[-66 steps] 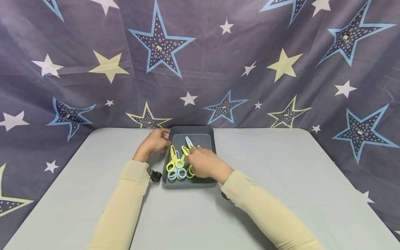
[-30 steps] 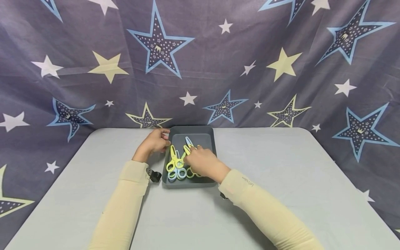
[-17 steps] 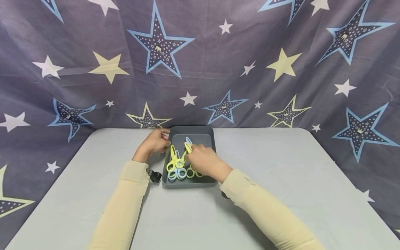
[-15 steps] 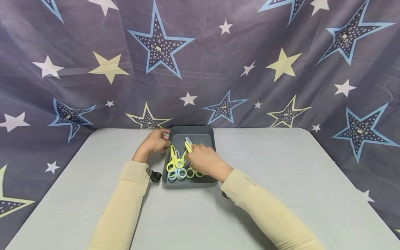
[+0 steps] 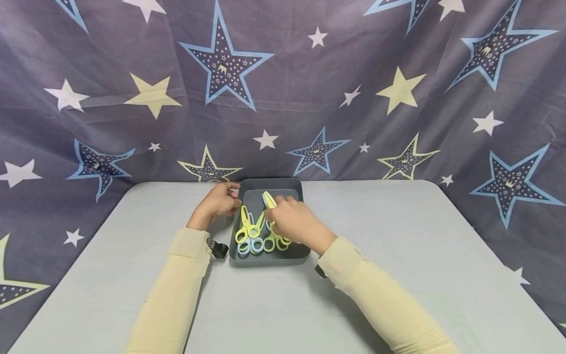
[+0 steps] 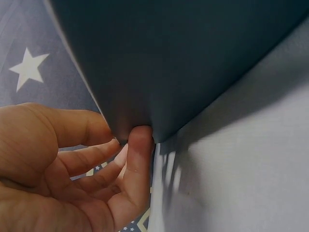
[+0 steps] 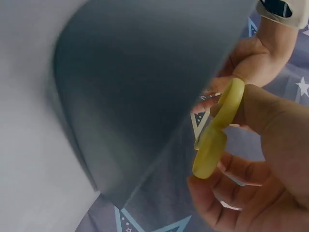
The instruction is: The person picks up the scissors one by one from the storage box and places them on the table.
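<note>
In the head view my left hand [image 5: 218, 202] is at the back left of a dark grey tray [image 5: 270, 263]. Up close, its thumb and bent fingers [image 6: 140, 150] pinch the tray's wall at the corner. Over the right half of the tray, my right hand [image 5: 294, 221] grips yellow scissors [image 7: 210, 152] whose rounded blades point backward. Blue scissor parts show beneath them. Left of this lies another pair of yellow scissors [image 5: 244, 226], on top of blue scissors [image 5: 257, 247]. My right palm hides part of the held pair.
The tray stands on a light grey table [image 5: 247, 305], close to its back edge. Behind rises a dark cloth [image 5: 283, 88] printed with stars. A dark wrist camera [image 5: 218, 248] sits on the left sleeve beside the tray.
My right hand has moved slightly right and back with the yellow scissors, whose blades now cover the blue blade tip. More of the yellow handles shows. My left hand stays put.
</note>
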